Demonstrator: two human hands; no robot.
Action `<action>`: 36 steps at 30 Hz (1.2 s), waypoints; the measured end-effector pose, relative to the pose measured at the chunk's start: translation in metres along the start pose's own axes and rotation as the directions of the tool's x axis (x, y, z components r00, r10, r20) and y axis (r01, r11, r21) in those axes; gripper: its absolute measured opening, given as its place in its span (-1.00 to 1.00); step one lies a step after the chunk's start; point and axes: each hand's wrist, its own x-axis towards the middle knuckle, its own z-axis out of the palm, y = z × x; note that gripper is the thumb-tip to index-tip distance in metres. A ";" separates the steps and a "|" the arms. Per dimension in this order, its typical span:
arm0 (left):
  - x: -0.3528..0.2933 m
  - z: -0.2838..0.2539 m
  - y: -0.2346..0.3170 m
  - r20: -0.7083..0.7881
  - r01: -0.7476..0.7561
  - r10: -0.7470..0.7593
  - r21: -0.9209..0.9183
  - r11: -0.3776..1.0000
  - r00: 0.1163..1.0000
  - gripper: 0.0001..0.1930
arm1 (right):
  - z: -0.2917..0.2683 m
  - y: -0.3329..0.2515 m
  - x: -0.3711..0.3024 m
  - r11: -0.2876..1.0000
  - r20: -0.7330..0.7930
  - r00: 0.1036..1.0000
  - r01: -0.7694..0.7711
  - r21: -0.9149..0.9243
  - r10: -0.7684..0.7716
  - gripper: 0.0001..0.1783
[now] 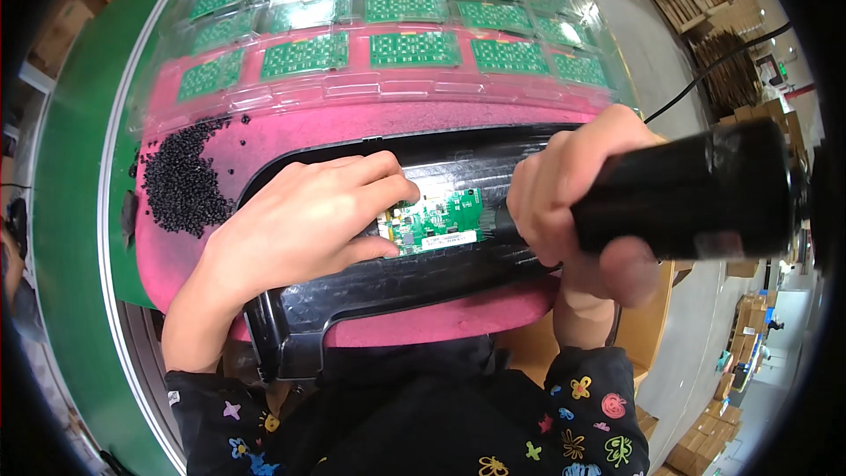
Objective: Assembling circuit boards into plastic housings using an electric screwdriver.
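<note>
My left hand (308, 220) curls over the left end of a green circuit board (438, 220), its thumb and fingers at that end's edges. The board lies in a long black plastic housing (423, 278), with thin wires or pins fanning out on its right. In my right hand (564, 189) is a thick black electric screwdriver (696, 189), fingers wrapped round its body. It is tilted, its rear end raised toward the upper right; the working tip is hidden or blends with the dark housing right of the board.
A pink mat (291, 141) lies under the housing. Small black screws (181, 176) are heaped at its left. Clear plastic trays (352, 84) holding several green boards fill the far side. A black cable (718, 70) runs at the upper right. Cardboard boxes (705, 436) stand at the lower right.
</note>
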 end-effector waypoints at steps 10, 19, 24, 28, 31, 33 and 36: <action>-0.001 -0.001 0.001 0.012 -0.018 0.017 0.024 1.000 1.000 -0.54 | -0.002 -0.003 -0.004 0.996 0.032 0.996 -0.079 0.034 0.078 -0.39; -0.001 -0.021 -0.011 -0.501 -0.071 0.118 0.112 0.991 0.858 -0.81 | -0.025 0.011 0.017 0.884 -0.115 0.985 -0.063 0.464 0.130 -0.61; -0.003 -0.019 -0.028 -0.314 0.135 -0.079 0.161 0.978 0.946 -0.78 | -0.049 0.021 0.028 0.758 -0.368 0.887 0.033 0.651 0.278 -0.69; 0.006 -0.023 -0.032 -0.136 0.146 -0.124 0.163 0.976 0.983 -0.76 | -0.055 0.024 0.024 0.833 -0.306 0.919 -0.041 0.552 0.248 -0.76; 0.009 -0.019 -0.031 -0.126 0.121 -0.102 0.152 0.981 0.987 -0.76 | -0.038 0.017 0.010 0.869 -0.474 0.856 0.062 0.492 0.207 -0.63; 0.002 -0.017 -0.035 -0.114 0.123 -0.105 0.164 0.979 0.988 -0.76 | -0.026 0.005 -0.010 0.935 -0.504 0.852 0.052 0.352 0.142 -0.36; -0.005 -0.017 -0.032 -0.106 0.183 -0.164 0.212 0.960 0.981 -0.74 | -0.058 -0.036 -0.045 0.954 -0.230 0.970 0.145 0.261 -0.085 -0.31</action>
